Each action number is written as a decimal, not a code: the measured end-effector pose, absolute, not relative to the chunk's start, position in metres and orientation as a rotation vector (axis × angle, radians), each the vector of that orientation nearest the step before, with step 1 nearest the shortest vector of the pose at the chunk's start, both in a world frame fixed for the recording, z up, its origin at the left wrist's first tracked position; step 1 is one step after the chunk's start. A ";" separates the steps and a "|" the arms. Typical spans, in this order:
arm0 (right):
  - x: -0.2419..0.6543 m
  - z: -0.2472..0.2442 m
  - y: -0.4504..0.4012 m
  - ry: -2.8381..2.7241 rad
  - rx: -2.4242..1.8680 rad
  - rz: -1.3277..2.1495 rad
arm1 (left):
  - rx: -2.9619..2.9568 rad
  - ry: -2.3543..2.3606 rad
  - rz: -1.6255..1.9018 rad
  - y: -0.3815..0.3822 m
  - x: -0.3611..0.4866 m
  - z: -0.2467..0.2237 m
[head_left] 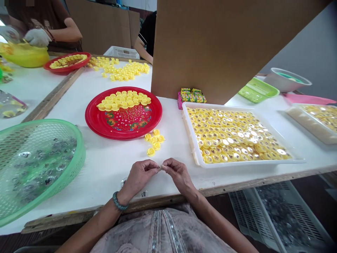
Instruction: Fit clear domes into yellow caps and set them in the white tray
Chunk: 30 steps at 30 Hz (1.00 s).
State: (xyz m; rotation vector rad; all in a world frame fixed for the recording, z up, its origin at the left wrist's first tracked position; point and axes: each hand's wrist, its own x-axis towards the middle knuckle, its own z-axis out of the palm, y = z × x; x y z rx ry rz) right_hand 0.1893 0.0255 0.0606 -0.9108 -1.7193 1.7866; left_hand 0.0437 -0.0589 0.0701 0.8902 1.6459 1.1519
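Looking from the head view, finding at lower centre of the frame the left hand and right hand, each pinched closed, thumb to finger, and meeting or nearly so; cannot tell whether gripping anything small. Just above, at centre, finding loose yellow plastic cups on the white table, beside a red floral tray bearing more. Probably light, thin-walled and fairly stiff, likely slick and apt to skid or crack under a hard squeeze. Best to take by the rim, between thumb and forefinger, gently. Right of centre, noting round-faced yellow pieces packed in a white tray.
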 end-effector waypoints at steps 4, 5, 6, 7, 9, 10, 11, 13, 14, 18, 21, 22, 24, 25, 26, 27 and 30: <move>0.189 0.065 0.027 -1.911 -0.843 1.550 | 1.032 1.774 1.138 -0.059 0.044 0.072; 0.189 0.067 0.028 -1.965 -0.813 1.507 | 1.103 1.813 1.151 -0.059 0.045 0.073; 0.188 0.069 0.029 -2.019 -0.780 1.469 | 1.192 1.855 1.162 -0.060 0.045 0.075; 0.187 0.072 0.031 -2.067 -0.750 1.437 | 1.289 1.894 1.164 -0.060 0.046 0.076; 0.185 0.078 0.034 -2.136 -0.715 1.385 | 1.434 1.941 1.130 -0.060 0.047 0.080; 0.183 0.080 0.035 -2.156 -0.713 1.365 | 1.447 1.953 1.109 -0.060 0.048 0.082; 0.182 0.082 0.036 -2.166 -0.719 1.350 | 1.416 1.959 1.095 -0.060 0.049 0.083; 0.180 0.084 0.038 -2.172 -0.737 1.340 | 1.273 1.936 1.105 -0.060 0.049 0.086; 0.180 0.084 0.038 -2.169 -0.741 1.342 | 1.189 1.909 1.125 -0.060 0.048 0.087; 0.185 0.078 0.031 -2.174 -0.704 1.306 | 0.898 1.733 1.190 -0.061 0.043 0.082; 0.188 0.071 0.024 -2.300 -0.614 1.145 | 0.689 1.568 1.222 -0.061 0.043 0.073; 0.187 0.069 0.022 -2.351 -0.591 1.070 | 0.653 1.531 1.229 -0.060 0.044 0.071; 0.184 0.065 0.020 -2.414 -0.585 0.942 | 0.657 1.503 1.221 -0.059 0.045 0.069; 0.183 0.064 0.021 -2.422 -0.602 0.908 | 0.693 1.498 1.202 -0.058 0.044 0.070; 0.181 0.062 0.022 -2.421 -0.628 0.897 | 0.745 1.508 1.175 -0.057 0.043 0.071; 0.180 0.060 0.023 -2.413 -0.659 0.899 | 0.804 1.551 1.144 -0.055 0.040 0.072; 0.181 0.054 0.031 -2.389 -0.761 0.917 | 1.042 1.921 1.039 -0.047 0.027 0.073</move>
